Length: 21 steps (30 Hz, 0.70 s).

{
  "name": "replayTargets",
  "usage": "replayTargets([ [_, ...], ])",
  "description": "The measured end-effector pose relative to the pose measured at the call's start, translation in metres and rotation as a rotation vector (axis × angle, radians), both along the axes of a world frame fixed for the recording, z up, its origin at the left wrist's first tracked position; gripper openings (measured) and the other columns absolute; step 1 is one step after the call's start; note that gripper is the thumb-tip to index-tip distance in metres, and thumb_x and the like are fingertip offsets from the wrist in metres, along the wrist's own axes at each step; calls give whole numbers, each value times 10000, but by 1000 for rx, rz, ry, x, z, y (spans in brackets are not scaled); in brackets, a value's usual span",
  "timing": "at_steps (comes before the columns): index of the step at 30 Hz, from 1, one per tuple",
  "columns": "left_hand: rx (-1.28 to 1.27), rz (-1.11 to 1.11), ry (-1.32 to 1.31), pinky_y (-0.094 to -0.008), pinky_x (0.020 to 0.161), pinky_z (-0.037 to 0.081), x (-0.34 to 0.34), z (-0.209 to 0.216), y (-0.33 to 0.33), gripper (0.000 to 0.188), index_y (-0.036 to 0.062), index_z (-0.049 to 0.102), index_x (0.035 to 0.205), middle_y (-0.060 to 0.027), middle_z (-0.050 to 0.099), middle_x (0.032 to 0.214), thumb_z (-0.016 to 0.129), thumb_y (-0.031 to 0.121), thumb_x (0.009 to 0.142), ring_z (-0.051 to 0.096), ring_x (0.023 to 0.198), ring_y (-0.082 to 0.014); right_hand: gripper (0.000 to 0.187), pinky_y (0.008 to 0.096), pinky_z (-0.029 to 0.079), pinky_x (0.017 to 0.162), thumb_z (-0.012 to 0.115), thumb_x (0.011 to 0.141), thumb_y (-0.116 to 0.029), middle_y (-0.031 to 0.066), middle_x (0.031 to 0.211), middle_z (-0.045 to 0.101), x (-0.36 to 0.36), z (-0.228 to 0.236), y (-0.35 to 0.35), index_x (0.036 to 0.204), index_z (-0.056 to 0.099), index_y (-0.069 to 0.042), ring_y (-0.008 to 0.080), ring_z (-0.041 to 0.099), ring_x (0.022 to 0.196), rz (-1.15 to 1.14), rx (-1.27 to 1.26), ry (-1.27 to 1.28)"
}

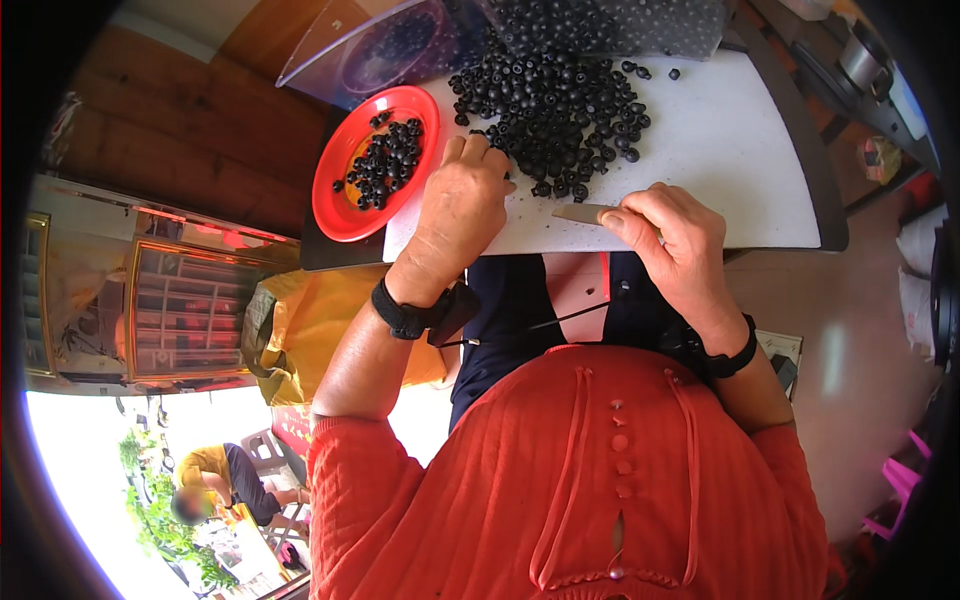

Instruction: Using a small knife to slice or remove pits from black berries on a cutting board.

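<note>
A heap of small, round, black bead-like pieces [560, 110] lies on the white board [740, 170] of the table. My left hand [462, 195] is at the heap's near left edge, its fingers curled together. A dark bit shows by its fingertips, but the back of the hand hides what they hold. My right hand [675, 240] grips a short, flat blade like a small knife [582, 213], which points left just in front of the heap. Left of my left hand, a red plastic dish [328, 200] holds more of the black pieces.
A clear plastic sheet [350, 50] stands up at the table's far side. A yellow bag [310, 330] sits below the table's left edge. At the far right is a metal cup [862, 62]. A person in yellow [208, 465] sits away at the lower left.
</note>
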<state>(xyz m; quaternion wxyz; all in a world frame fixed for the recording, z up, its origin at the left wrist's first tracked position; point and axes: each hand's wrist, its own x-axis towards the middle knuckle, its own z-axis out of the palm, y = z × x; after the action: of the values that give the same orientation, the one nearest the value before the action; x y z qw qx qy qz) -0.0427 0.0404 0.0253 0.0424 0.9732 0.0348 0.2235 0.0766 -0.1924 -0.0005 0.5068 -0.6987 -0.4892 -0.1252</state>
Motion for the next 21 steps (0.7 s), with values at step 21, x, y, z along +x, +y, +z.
replayTargets([
  [21, -1526, -23, -163, -231, 650, 482, -25, -6, -53, 215, -16, 746, 1201, -58, 704, 934, 650, -2, 1008, 600, 694, -98, 217, 369, 464, 557, 811, 905, -181, 84, 700, 651, 0, 4, 0, 809, 694, -25, 235, 613, 588, 29, -11, 166],
])
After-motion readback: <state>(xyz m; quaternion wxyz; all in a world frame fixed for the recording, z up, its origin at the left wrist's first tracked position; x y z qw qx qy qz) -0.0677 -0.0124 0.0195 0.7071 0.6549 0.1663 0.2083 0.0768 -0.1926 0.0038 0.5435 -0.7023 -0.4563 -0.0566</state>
